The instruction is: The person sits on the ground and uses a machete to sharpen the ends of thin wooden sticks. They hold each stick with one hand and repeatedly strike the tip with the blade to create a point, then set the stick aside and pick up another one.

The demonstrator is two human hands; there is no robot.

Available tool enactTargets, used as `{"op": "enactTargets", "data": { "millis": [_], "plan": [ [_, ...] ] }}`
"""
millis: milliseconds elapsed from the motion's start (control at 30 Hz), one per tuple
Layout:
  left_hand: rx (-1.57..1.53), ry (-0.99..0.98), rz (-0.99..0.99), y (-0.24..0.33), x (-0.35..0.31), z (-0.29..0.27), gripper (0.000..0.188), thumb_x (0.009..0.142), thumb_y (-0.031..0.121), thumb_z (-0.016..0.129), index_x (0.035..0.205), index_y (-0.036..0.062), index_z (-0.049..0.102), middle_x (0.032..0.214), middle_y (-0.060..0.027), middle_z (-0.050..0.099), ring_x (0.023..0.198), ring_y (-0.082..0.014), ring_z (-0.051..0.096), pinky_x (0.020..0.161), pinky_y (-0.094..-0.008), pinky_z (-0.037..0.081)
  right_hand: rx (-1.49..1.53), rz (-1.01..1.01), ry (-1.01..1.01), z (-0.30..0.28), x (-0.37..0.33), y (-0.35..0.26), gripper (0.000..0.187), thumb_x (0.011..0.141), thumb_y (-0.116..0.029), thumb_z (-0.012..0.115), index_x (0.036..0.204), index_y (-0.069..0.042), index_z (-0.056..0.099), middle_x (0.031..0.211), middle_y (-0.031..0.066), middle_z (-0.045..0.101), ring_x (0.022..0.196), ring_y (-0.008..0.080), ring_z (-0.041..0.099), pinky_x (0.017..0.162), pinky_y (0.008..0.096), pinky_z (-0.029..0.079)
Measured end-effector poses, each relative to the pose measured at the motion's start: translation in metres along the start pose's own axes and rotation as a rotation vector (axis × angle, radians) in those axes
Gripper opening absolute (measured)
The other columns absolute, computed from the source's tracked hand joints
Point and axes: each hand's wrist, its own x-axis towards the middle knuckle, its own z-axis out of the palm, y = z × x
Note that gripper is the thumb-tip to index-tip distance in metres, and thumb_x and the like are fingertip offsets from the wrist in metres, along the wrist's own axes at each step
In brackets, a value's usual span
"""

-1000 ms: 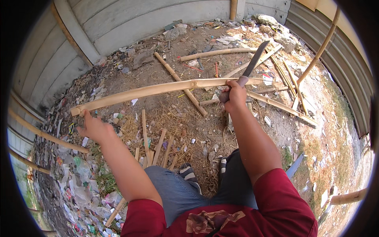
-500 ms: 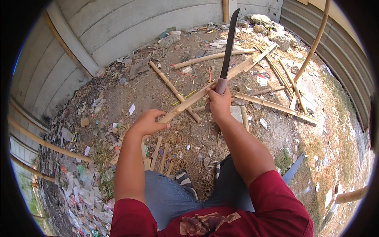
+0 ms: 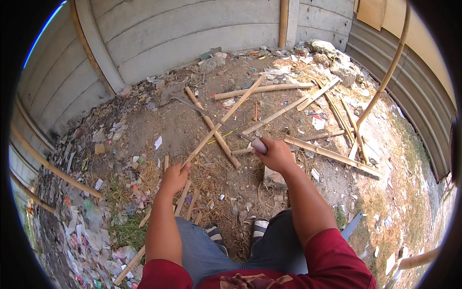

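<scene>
My left hand [image 3: 175, 180] is closed round the near end of a narrow bamboo strip [image 3: 198, 150], which slants up and away to the right. In my right hand [image 3: 277, 155] is the handle of a machete [image 3: 260, 145]. Its long dark blade points far left and crosses the strip near the middle; whether they touch I cannot tell. Beneath the crossing lies a bamboo pole [image 3: 225, 143] on the ground. Another bamboo length [image 3: 274, 118] lies just beyond my right hand, and a stone block [image 3: 274, 179] sits below that hand.
Split bamboo [image 3: 332, 156] and a round pole [image 3: 262, 90] lie farther out. Short offcuts [image 3: 183, 198] are by my left leg. A blue-grey blade [image 3: 352, 226] is beside my right leg. Litter [image 3: 89, 226] covers the left ground; a leaning pole [image 3: 385, 79] stands right, before a concrete wall [image 3: 192, 38].
The machete has swung down from upright to pointing left. My left hand, open beside a wider bamboo piece before, now grips a narrow strip nearer my body.
</scene>
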Motion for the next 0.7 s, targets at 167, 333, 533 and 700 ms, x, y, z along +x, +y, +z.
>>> {"op": "enactTargets", "data": {
  "millis": [167,333,533,700],
  "plan": [
    [0.117,0.065,0.054,-0.016,-0.005,-0.016,0.057,0.100,0.054,0.052,0.096,0.0007,0.069,0.072,-0.0204,0.065,0.069,-0.0392,0.064,0.064,-0.0478,0.048,-0.246,-0.154,-0.113,0.020,0.001,-0.018,0.014,0.084,-0.020,0.070,0.091,-0.012,0.061,0.076,0.0156,0.067,0.075,0.0390,0.066,0.066,0.0493,0.050],
    [0.128,0.059,0.007,-0.015,-0.024,-0.049,0.059,0.099,0.056,0.051,0.090,0.0008,0.069,0.068,-0.0184,0.064,0.066,-0.0376,0.064,0.061,-0.0486,0.047,-0.202,0.212,0.196,0.017,0.010,0.037,0.023,0.090,-0.030,0.069,0.093,-0.008,0.061,0.080,0.0199,0.069,0.078,0.0430,0.067,0.069,0.0526,0.051],
    [0.212,0.071,-0.010,-0.037,-0.020,-0.043,0.060,0.100,0.057,0.048,0.090,0.0009,0.069,0.072,-0.0208,0.065,0.071,-0.0410,0.065,0.065,-0.0513,0.049,-0.224,0.139,0.066,0.029,0.008,-0.009,0.031,0.087,-0.038,0.072,0.093,-0.009,0.063,0.079,0.0183,0.069,0.077,0.0415,0.068,0.069,0.0514,0.053],
    [0.230,0.041,0.001,-0.045,-0.018,-0.043,0.061,0.099,0.058,0.049,0.093,0.0006,0.069,0.077,-0.0224,0.067,0.076,-0.0415,0.066,0.069,-0.0516,0.050,-0.397,-0.236,-0.141,0.052,0.002,-0.038,0.027,0.090,-0.036,0.067,0.088,-0.010,0.060,0.078,0.0160,0.070,0.075,0.0376,0.069,0.070,0.0504,0.054]
  ]
}}
